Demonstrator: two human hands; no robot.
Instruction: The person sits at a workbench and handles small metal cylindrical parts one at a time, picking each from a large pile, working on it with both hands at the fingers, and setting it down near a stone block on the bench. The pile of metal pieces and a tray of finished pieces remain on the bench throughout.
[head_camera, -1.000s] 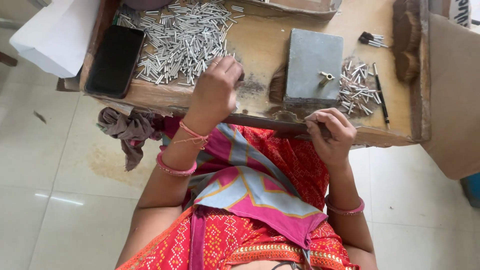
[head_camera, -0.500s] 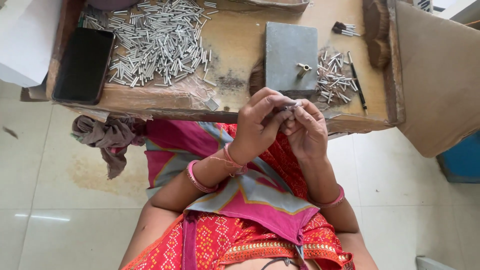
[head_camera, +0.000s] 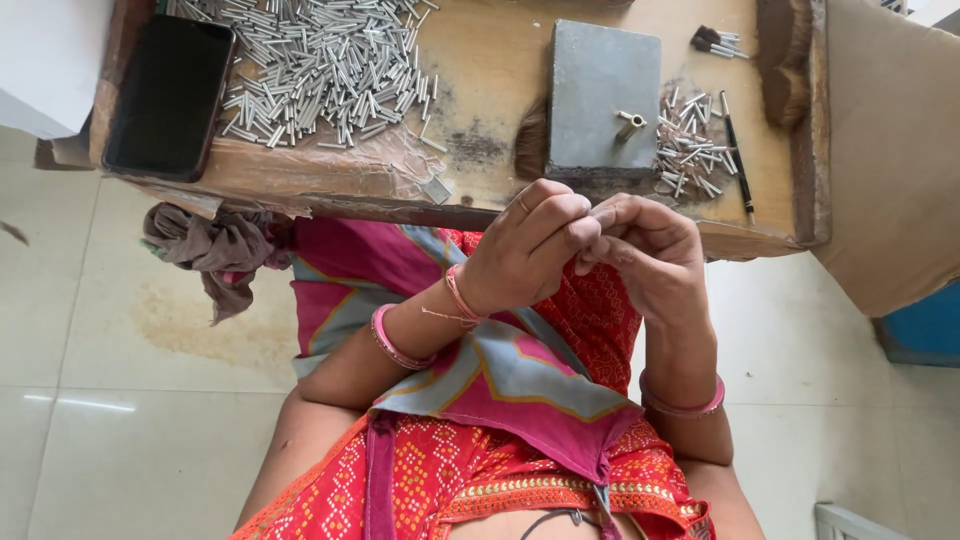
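My left hand (head_camera: 528, 250) and my right hand (head_camera: 648, 248) meet fingertip to fingertip just in front of the wooden table's (head_camera: 480, 90) near edge, above my lap. Both pinch one small pale metal tube (head_camera: 601, 214), which the fingers mostly hide. A large pile of short silver tubes (head_camera: 310, 60) lies on the table to the far left of my hands. Straight beyond them sits a grey metal block (head_camera: 600, 90) with a small peg (head_camera: 628, 120). A smaller heap of tubes (head_camera: 688, 140) lies beside the block on the right.
A black phone (head_camera: 170, 95) rests at the table's left end, with a brown cloth (head_camera: 220, 250) hanging below it. A thin black stick (head_camera: 736, 155), a small bundle of tubes (head_camera: 716, 40) and brown hair tufts (head_camera: 782, 50) lie at the right. A tan panel (head_camera: 890, 150) stands to the right.
My left hand left the big tube pile and came back to meet my right hand at the table edge. Since then, both hands have stayed joined, fingers working the small piece.
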